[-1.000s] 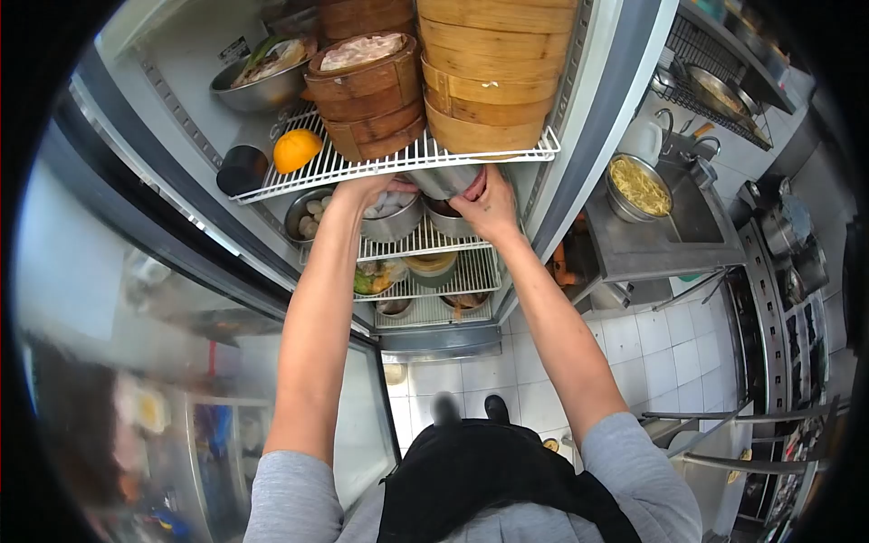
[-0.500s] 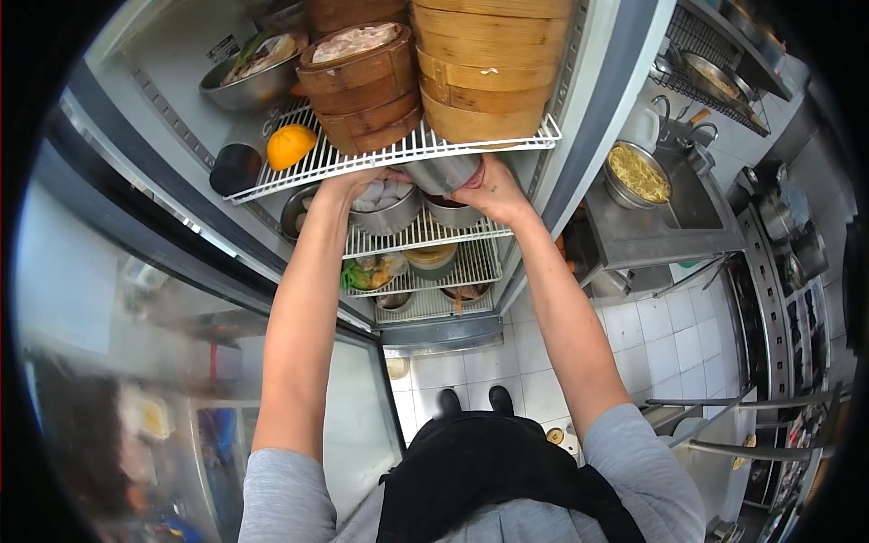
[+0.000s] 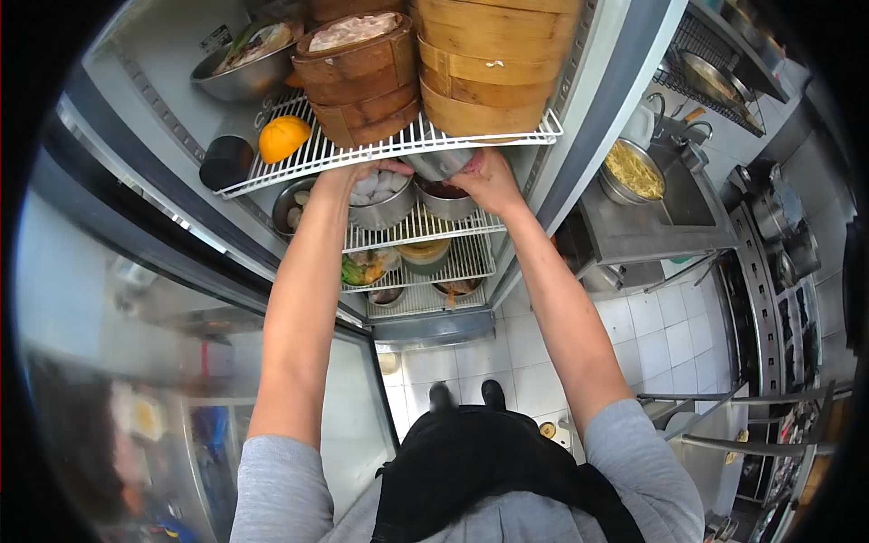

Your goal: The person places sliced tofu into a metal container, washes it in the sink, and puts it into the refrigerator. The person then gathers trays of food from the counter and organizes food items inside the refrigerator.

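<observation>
Inside the refrigerator, a metal container [image 3: 438, 165] is held tilted just under the upper wire shelf, partly hidden by it. Its right end is gripped by my right hand [image 3: 490, 184], fingers wrapped round the rim. At the container's left edge is my left hand [image 3: 369, 170], its fingers partly covered by the shelf front. Directly below sit a metal pot of pale round items [image 3: 382, 210], and another metal pot [image 3: 446, 204] with dark contents, beneath my right hand.
Bamboo steamers [image 3: 493, 68], a wooden steamer [image 3: 356, 77] and an orange [image 3: 284, 138] stand on the upper shelf [image 3: 389, 156]. Bowls fill lower shelves. The glass door [image 3: 358, 389] hangs open at left. A noodle bowl [image 3: 632, 172] stands by the sink at right.
Both hands have pushed the metal container slightly deeper under the upper shelf, and less of it shows. More of the dark-filled pot below is visible. The view has shifted slightly.
</observation>
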`<state>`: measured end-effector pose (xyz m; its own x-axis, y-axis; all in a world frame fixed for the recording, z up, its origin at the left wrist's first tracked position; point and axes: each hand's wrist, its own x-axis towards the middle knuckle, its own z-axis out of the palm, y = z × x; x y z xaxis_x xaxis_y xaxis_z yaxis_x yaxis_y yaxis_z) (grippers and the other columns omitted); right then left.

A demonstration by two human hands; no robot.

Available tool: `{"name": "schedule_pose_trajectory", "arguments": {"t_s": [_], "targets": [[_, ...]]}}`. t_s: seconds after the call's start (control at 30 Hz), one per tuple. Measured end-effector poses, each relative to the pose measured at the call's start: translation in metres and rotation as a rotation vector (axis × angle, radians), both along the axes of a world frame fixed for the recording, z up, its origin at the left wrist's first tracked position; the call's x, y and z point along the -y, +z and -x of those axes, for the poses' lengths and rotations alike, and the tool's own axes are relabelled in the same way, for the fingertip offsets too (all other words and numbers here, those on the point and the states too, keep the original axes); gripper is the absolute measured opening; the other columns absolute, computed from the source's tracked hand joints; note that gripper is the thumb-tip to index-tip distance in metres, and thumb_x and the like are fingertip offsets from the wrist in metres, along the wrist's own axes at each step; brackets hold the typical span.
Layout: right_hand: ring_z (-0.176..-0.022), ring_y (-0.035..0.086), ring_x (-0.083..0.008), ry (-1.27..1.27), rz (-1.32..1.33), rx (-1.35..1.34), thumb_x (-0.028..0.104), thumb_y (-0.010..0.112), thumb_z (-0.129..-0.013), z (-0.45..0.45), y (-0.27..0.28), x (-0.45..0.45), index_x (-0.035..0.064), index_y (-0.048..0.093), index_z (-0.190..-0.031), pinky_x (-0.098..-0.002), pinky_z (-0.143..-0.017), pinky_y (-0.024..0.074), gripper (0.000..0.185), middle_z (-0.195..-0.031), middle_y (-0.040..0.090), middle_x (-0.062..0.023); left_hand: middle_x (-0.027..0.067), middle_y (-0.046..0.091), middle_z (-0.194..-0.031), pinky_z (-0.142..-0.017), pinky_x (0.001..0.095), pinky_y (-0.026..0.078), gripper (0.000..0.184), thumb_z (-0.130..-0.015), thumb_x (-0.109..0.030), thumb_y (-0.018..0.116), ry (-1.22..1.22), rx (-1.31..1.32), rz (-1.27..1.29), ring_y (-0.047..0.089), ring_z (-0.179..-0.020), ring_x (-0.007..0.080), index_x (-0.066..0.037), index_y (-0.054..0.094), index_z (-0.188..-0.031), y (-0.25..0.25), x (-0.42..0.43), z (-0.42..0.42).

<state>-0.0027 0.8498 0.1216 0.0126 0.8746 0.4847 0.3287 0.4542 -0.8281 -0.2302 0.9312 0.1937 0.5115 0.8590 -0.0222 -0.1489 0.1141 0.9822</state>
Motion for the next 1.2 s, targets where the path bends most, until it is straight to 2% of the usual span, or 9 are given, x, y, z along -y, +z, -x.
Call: {"name": "schedule_pose_trajectory", "arguments": {"t_s": [0.07, 0.2, 0.4, 0.7, 0.8, 0.9, 1.03, 1.07, 1.2], "targets": [[-0.094, 0.069, -0.0279, -0.049, 0.077, -0.004, 0.015, 0.079, -0.067, 0.000, 0.001, 0.001, -0.0027, 0.061, -0.112, -0.0367, -0.085, 0.0520, 0.052, -0.099, 0.071, -0.0168, 0.0155, 0.067, -0.113, -0.070, 0.0528, 0.061, 0.041, -0.103, -0.037, 0.049, -0.001, 0.028, 0.015, 0.068, -0.092, 0.0313, -0.005, 0.058, -0.126, 0.000, -0.004, -0.001], [-0.091, 0.069, -0.0262, -0.060, -0.034, 0.000, 0.015, 0.079, -0.068, 0.000, 0.003, -0.003, -0.0024, 0.063, -0.108, -0.0357, -0.083, 0.0526, 0.047, -0.095, 0.072, -0.0150, 0.0157, 0.068, -0.111, -0.069, 0.0513, 0.061, 0.040, -0.103, -0.036, 0.049, -0.010, 0.040, 0.017, 0.069, -0.090, 0.0312, -0.004, 0.058, -0.125, -0.001, -0.008, 0.000], [-0.081, 0.069, -0.0214, 0.160, 0.298, -0.131, 0.016, 0.081, -0.069, -0.010, 0.009, 0.002, -0.0029, 0.064, -0.103, -0.0345, -0.077, 0.0535, 0.043, -0.089, 0.072, -0.0110, 0.0160, 0.068, -0.108, -0.067, 0.0490, 0.061, 0.039, -0.103, -0.035, 0.049, -0.028, 0.026, -0.001, 0.069, -0.087, 0.0309, -0.004, 0.059, -0.123, -0.002, -0.018, 0.006], [-0.070, 0.063, -0.0154, -0.187, -0.128, 0.072, 0.013, 0.077, -0.067, 0.011, 0.014, 0.014, -0.0057, 0.063, -0.094, -0.0310, -0.069, 0.0511, 0.036, -0.076, 0.067, -0.0098, 0.0165, 0.069, -0.104, -0.063, 0.0455, 0.061, 0.037, -0.103, -0.034, 0.048, -0.034, 0.021, -0.021, 0.069, -0.083, 0.0305, -0.003, 0.060, -0.121, -0.008, -0.029, 0.007], [-0.069, 0.066, -0.0272, -0.150, 0.062, 0.123, 0.019, 0.077, -0.068, 0.004, 0.013, 0.012, -0.0031, 0.062, -0.100, -0.0362, -0.069, 0.0520, 0.042, -0.074, 0.067, -0.0144, 0.0166, 0.069, -0.103, -0.062, 0.0444, 0.061, 0.037, -0.104, -0.034, 0.048, -0.027, 0.020, -0.019, 0.069, -0.081, 0.0304, -0.003, 0.060, -0.120, -0.011, -0.031, 0.005], [-0.066, 0.066, -0.0275, -0.169, 0.089, -0.330, 0.018, 0.072, -0.073, 0.000, -0.006, -0.002, -0.0038, 0.061, -0.101, -0.0354, -0.066, 0.0517, 0.037, -0.070, 0.066, -0.0133, 0.0168, 0.069, -0.101, -0.061, 0.0432, 0.061, 0.036, -0.104, -0.033, 0.048, -0.022, 0.018, -0.022, 0.069, -0.080, 0.0302, -0.002, 0.060, -0.119, -0.013, -0.030, 0.004], [-0.103, 0.066, -0.0400, -0.285, -0.307, 0.079, 0.019, 0.069, -0.079, 0.006, -0.012, -0.019, -0.0057, 0.059, -0.119, -0.0411, -0.089, 0.0501, 0.047, -0.107, 0.068, -0.0254, 0.0170, 0.069, -0.099, -0.060, 0.0417, 0.061, 0.036, -0.104, -0.032, 0.048, -0.042, 0.021, -0.045, 0.070, -0.078, 0.0301, -0.002, 0.061, -0.117, -0.013, -0.034, 0.009], [-0.117, 0.058, -0.0434, -0.173, -0.073, -0.031, 0.022, 0.069, -0.080, -0.002, -0.012, -0.017, -0.0053, 0.056, -0.126, -0.0429, -0.099, 0.0450, 0.055, -0.122, 0.062, -0.0293, 0.0170, 0.069, -0.099, -0.059, 0.0413, 0.061, 0.036, -0.104, -0.032, 0.048, -0.060, 0.024, -0.053, 0.070, -0.077, 0.0300, -0.002, 0.061, -0.117, -0.014, -0.036, 0.011], [-0.113, 0.060, -0.0421, -0.192, -0.067, 0.126, 0.024, 0.066, -0.082, -0.005, 0.003, -0.005, -0.0056, 0.053, -0.128, -0.0419, -0.097, 0.0460, 0.055, -0.117, 0.064, -0.0291, 0.0172, 0.070, -0.097, -0.058, 0.0398, 0.061, 0.035, -0.104, -0.032, 0.048, -0.153, 0.051, -0.098, 0.070, -0.076, 0.0298, -0.002, 0.061, -0.116, -0.014, -0.049, 0.022]]}}
